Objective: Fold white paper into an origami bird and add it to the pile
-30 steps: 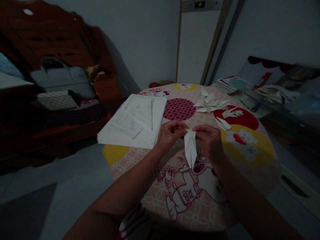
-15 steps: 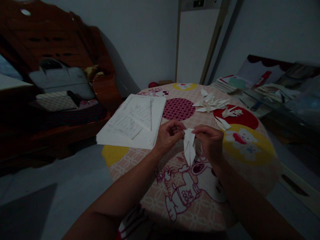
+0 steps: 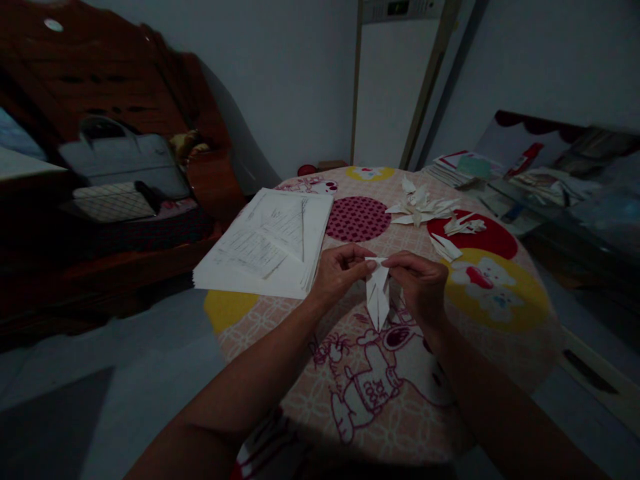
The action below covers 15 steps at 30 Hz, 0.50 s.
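A folded piece of white paper (image 3: 378,297), narrow and pointed at its lower end, hangs above the round table between my two hands. My left hand (image 3: 340,272) pinches its upper left corner between thumb and fingers. At the upper right edge, my right hand (image 3: 420,279) grips the same paper with thumb and forefinger. Several folded paper shapes (image 3: 420,207) lie in a heap beyond my right hand. Closer to that hand are a crumpled folded paper (image 3: 465,225) and a slim folded paper (image 3: 446,247).
A stack of handwritten sheets (image 3: 235,270) lies on the left of the patterned tablecloth (image 3: 400,427), with a folded triangular sheet (image 3: 285,230) on top. Papers and a glass table stand at the right. A wooden chair (image 3: 115,73) holding bags is at the left.
The folded paper has shifted very slightly left, and its top edge shows a little more between my fingers. Both hands keep their hold.
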### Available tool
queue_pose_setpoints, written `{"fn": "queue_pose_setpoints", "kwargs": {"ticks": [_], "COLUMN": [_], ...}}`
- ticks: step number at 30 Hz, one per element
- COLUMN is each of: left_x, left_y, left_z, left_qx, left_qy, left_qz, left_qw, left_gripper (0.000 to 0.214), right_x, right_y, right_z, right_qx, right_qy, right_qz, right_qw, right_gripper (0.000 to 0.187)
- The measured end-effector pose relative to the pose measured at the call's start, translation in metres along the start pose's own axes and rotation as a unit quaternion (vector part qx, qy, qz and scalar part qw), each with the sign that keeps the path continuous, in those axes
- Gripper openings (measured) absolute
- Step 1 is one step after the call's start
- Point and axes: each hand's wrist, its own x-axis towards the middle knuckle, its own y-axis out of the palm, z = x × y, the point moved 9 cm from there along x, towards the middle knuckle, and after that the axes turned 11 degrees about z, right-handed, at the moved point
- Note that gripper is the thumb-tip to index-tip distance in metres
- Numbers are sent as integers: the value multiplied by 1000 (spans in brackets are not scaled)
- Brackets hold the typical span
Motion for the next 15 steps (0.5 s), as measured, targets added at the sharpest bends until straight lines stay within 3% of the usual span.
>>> {"fn": "queue_pose_setpoints", "kwargs": {"ticks": [6,15], "left_x": [-1,0], "left_y": [0,-2], "left_z": [-2,3], "left_qx": [28,-8], "left_qy": [10,5], "left_qz": [2,-16], "left_qw": [1000,1000], "left_gripper": [28,24], "right_x": [-2,-4], "right_y": [2,3], "right_z": [2,5], "right_qx": [-11,-31], "right_qy": [-11,-17], "right_qz": [-3,-7], "right_qw": [1000,999], "right_gripper": [21,19]}}
